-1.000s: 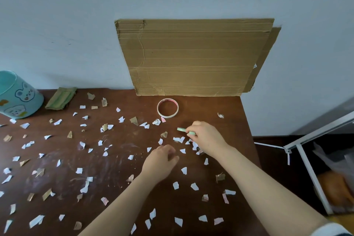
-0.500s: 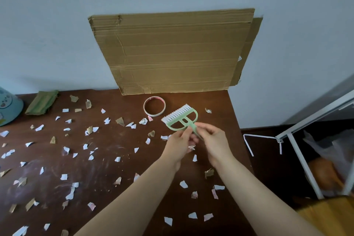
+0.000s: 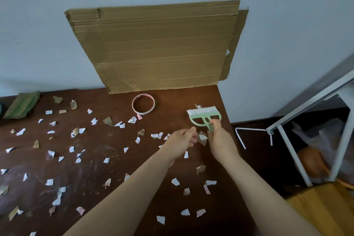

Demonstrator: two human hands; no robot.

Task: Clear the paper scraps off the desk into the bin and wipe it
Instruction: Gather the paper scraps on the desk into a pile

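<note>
My right hand (image 3: 220, 140) is clamped round the handle of the green brush (image 3: 203, 115), fingers and thumb curled on the stem, with the white bristles pointing away from me at the right of the frame, near the far right corner of the desk (image 3: 134, 168). My left hand (image 3: 182, 141) hangs just left of it, fingers loosely curled with nothing that I can see in them, close beside a brown scrap (image 3: 202, 138). The paper scraps (image 3: 175, 181) lie all over the wood, thickest across the left and centre and thinner at the bottom right, so I judge that sweeping has barely begun. To do it well I should lay the bristles flat on the surface and pull in short, light strokes, since torn paper this thin probably flutters or skips under a hard push. I would work from the right edge and the back toward one heap, not chase single pieces. The tape ring (image 3: 143, 112) in front of the leaning cardboard (image 3: 153, 48) sits among the scraps, so I should brush round it or lift it aside. The bin does not show in this view, so the heap wants to end where I can reach it. The green cloth (image 3: 23, 104) at the upper left waits for the wiping.
</note>
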